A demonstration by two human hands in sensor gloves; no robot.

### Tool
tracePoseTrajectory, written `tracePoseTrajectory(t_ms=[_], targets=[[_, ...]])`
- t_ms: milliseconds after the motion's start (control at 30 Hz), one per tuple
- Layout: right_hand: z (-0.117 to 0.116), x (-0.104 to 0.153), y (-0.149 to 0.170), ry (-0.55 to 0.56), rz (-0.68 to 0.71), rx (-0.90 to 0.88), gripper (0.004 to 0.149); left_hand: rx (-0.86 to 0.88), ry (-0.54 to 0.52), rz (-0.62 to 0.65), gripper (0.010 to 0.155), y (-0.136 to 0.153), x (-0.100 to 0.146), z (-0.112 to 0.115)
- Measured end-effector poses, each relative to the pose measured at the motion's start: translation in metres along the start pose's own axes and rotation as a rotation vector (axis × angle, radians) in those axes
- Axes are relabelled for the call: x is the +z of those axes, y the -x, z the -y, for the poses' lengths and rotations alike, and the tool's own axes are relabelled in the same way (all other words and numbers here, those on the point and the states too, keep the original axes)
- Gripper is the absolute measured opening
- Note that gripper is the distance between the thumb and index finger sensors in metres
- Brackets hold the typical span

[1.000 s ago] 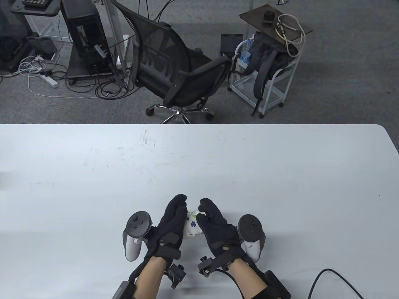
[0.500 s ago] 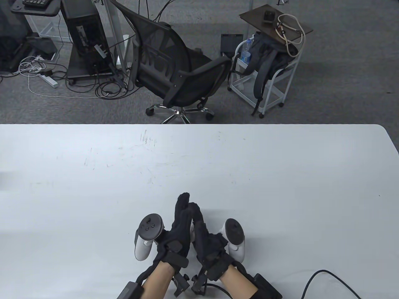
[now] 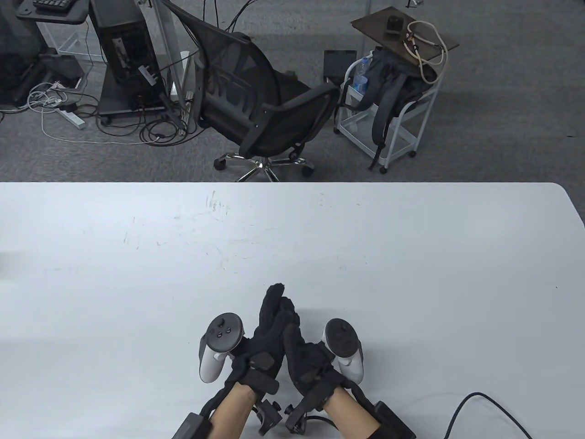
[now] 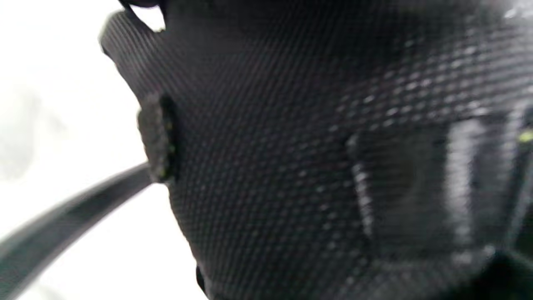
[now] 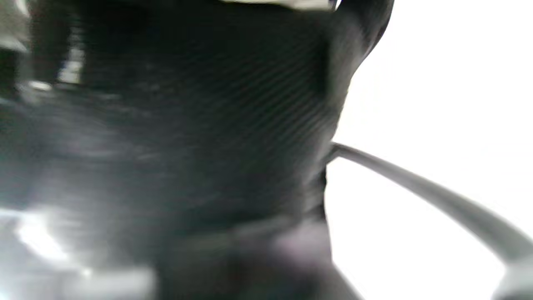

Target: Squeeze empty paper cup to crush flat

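Note:
My left hand and right hand are pressed together palm to palm, fingers pointing away from me, just above the white table near its front edge. The paper cup is hidden between the palms and does not show in the table view. The trackers stand out on the backs of both hands. Both wrist views are blurred. Black glove fabric fills the left wrist view and the right wrist view. A thin pale strip at the top edge of the right wrist view may be the cup.
A black cable lies on the table at the bottom right. Beyond the table's far edge stand an office chair and a white cart with a backpack.
One second ago the hands were apart with the flower-printed cup showing between the palms. They have closed together on it and the cup has gone out of sight.

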State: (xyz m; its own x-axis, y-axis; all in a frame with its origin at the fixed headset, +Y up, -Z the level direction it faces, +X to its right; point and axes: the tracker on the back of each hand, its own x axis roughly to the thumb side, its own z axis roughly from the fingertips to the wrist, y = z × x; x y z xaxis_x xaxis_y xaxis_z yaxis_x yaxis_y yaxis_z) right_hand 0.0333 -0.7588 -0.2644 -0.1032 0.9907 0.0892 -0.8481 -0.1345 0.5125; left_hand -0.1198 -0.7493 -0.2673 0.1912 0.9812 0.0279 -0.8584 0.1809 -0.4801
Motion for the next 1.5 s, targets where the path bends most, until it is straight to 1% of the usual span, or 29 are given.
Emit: tracePoseTrajectory(t_ms=[67,133,167,233,267,300,333,367,433,500,567,633,667,767,833,900,967,1033,1133,1200,1300,1333,1400,1500], targets=[[0.008,0.000,-0.001,0.112,-0.021,0.096,0.088,-0.056,-0.052,-0.020,0.065,0.003,0.001,-0.010],[0.015,0.001,-0.001,0.173,-0.013,0.184,0.085,-0.124,-0.105,-0.055,0.064,0.004,0.002,-0.017],[0.018,0.001,-0.002,0.181,-0.014,0.227,0.084,-0.175,-0.124,-0.065,0.064,0.004,0.002,-0.021],[0.028,0.004,-0.003,0.236,-0.024,0.367,0.083,-0.368,-0.189,-0.101,0.064,0.004,0.002,-0.032],[0.031,0.005,-0.003,0.257,-0.017,0.409,0.082,-0.444,-0.213,-0.122,0.065,0.004,0.003,-0.035],[0.036,0.007,-0.003,0.286,-0.019,0.444,0.081,-0.561,-0.241,-0.150,0.065,0.005,0.003,-0.040],[0.039,0.007,-0.002,0.303,-0.021,0.468,0.080,-0.627,-0.250,-0.174,0.066,0.006,0.003,-0.044],[0.043,0.008,-0.001,0.314,-0.037,0.512,0.080,-0.710,-0.247,-0.213,0.067,0.008,0.002,-0.048],[0.050,0.009,0.002,0.335,-0.057,0.558,0.080,-0.806,-0.240,-0.255,0.069,0.012,0.002,-0.054],[0.056,0.009,0.004,0.354,-0.076,0.624,0.080,-0.880,-0.236,-0.309,0.070,0.018,-0.001,-0.058],[0.060,0.009,0.004,0.359,-0.087,0.683,0.080,-0.932,-0.194,-0.347,0.072,0.022,-0.004,-0.059],[0.062,0.009,0.003,0.364,-0.074,0.748,0.077,-0.980,-0.156,-0.373,0.074,0.026,-0.006,-0.057],[0.063,0.009,0.003,0.363,-0.067,0.777,0.076,-1.005,-0.120,-0.387,0.073,0.028,-0.009,-0.054],[0.064,0.009,0.000,0.364,-0.050,0.863,0.073,-1.105,-0.068,-0.389,0.073,0.028,-0.013,-0.046],[0.066,0.009,-0.001,0.365,-0.044,0.900,0.072,-1.132,-0.048,-0.382,0.074,0.027,-0.014,-0.043],[0.068,0.009,-0.002,0.363,-0.044,0.929,0.072,-1.094,-0.055,-0.357,0.075,0.025,-0.012,-0.043],[0.074,0.011,-0.006,0.378,-0.039,0.984,0.072,-1.025,-0.118,-0.316,0.073,0.019,-0.008,-0.049],[0.080,0.014,-0.009,0.399,-0.028,1.024,0.071,-1.002,-0.181,-0.295,0.072,0.012,-0.004,-0.056],[0.089,0.017,-0.011,0.434,-0.047,1.075,0.072,-1.077,-0.257,-0.276,0.071,0.005,0.006,-0.070],[0.092,0.017,-0.010,0.436,-0.087,1.128,0.074,-1.165,-0.298,-0.288,0.072,0.001,0.012,-0.079],[0.093,0.015,-0.006,0.407,-0.147,1.191,0.076,-1.284,-0.329,-0.347,0.072,-0.001,0.020,-0.092],[0.093,0.015,-0.004,0.399,-0.162,1.199,0.076,-1.277,-0.336,-0.359,0.072,0.000,0.022,-0.095],[0.092,0.013,0.002,0.382,-0.176,1.199,0.076,-1.207,-0.369,-0.365,0.072,0.006,0.025,-0.102],[0.090,0.011,0.007,0.351,-0.194,1.199,0.077,-1.179,-0.371,-0.393,0.072,0.013,0.027,-0.107]])
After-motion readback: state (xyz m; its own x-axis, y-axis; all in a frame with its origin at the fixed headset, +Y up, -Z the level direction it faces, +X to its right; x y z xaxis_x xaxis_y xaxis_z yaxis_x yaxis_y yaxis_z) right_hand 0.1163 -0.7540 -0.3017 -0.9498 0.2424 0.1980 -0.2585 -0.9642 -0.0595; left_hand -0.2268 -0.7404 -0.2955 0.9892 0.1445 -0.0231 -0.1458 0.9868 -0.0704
